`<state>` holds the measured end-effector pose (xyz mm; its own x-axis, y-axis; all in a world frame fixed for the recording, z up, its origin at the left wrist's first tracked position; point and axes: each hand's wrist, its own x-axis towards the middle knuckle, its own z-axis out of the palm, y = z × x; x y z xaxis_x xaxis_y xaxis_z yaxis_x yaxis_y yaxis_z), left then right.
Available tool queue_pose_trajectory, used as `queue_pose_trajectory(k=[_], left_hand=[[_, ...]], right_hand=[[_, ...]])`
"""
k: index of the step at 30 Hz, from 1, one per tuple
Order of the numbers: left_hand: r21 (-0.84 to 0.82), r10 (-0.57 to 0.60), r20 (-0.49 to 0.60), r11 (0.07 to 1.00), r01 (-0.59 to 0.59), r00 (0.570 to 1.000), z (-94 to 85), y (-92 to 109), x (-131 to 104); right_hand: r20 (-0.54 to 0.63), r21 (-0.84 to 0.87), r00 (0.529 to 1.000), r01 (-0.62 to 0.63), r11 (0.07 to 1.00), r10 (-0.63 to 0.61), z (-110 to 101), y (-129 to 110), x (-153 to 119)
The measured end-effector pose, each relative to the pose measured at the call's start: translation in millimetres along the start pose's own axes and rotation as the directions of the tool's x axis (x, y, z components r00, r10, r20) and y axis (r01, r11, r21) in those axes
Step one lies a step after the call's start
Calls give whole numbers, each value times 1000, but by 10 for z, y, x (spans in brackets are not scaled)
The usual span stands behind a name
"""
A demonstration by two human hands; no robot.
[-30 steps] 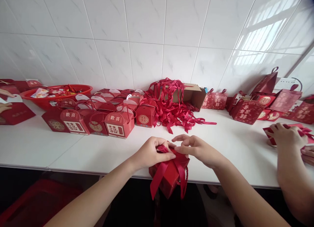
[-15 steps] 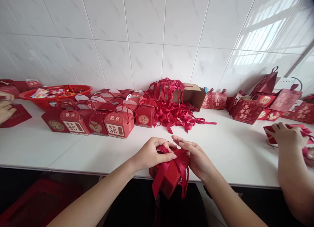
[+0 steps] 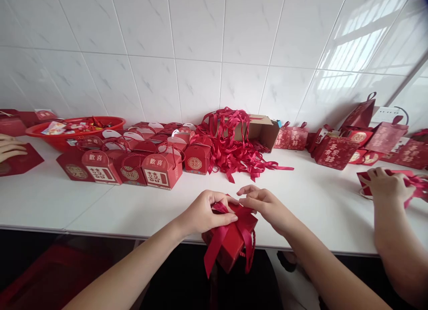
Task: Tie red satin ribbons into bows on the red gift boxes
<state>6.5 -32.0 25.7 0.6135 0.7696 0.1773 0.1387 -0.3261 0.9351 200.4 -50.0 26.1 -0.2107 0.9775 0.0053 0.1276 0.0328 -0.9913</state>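
At the table's front edge lies a small red gift box [image 3: 230, 252], jutting out over my lap. A red ribbon bow [image 3: 217, 241] sits on its upper side, both tails hanging down. My left hand [image 3: 209, 214] pinches the bow's left loop between thumb and fingers. My right hand [image 3: 267, 207] is bent over the bow's right side, fingertips gripping the ribbon there; its thumb is mostly hidden. A twisted red cord handle [image 3: 253, 245] dangles at the box's right side.
Several red gift boxes [image 3: 162, 174] stand left of centre, near a red basin [image 3: 76, 122] of sweets. Loose ribbons [image 3: 234, 151] spill from a cardboard box [image 3: 272, 134]. Other people's hands [image 3: 389, 185] work at the right and left edges. More bags [image 3: 337, 151] stand right.
My right hand has shifted slightly, its fingers curling in on the bow's right loop. My left hand keeps its pinch. The co-worker's hand at the left has moved over a red box.
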Motion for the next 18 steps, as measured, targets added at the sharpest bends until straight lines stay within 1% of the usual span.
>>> queue_pose_trajectory(k=[2, 5, 8, 10, 12, 15, 18], left_hand=[[6, 4, -2, 1000, -4, 1000, 4, 11, 1], [16, 2, -4, 1000, -2, 1000, 6, 22, -5], [19, -5, -12, 1000, 5, 1000, 8, 23, -16], [12, -13, -14, 1000, 13, 1000, 10, 21, -18], [-2, -30, -16, 1000, 30, 999, 9, 22, -14], [-19, -39, -33, 999, 38, 999, 1, 32, 2], [-63, -24, -59, 998, 20, 998, -5, 48, 18]], right_hand=[[-5, -165, 1000, -17, 986, 16, -11, -76, 8], [-42, -370, 999, -13, 929, -3, 0, -142, 23], [-70, -450, 997, 2, 893, -38, 11, -133, 32], [-65, -426, 997, 6, 905, -37, 9, -102, 28], [-43, -363, 999, 13, 932, -30, 1, -72, 13], [2, -190, 999, 47, 981, -48, -9, -47, -24], [28, -11, 997, 74, 997, -74, -8, -16, -72]])
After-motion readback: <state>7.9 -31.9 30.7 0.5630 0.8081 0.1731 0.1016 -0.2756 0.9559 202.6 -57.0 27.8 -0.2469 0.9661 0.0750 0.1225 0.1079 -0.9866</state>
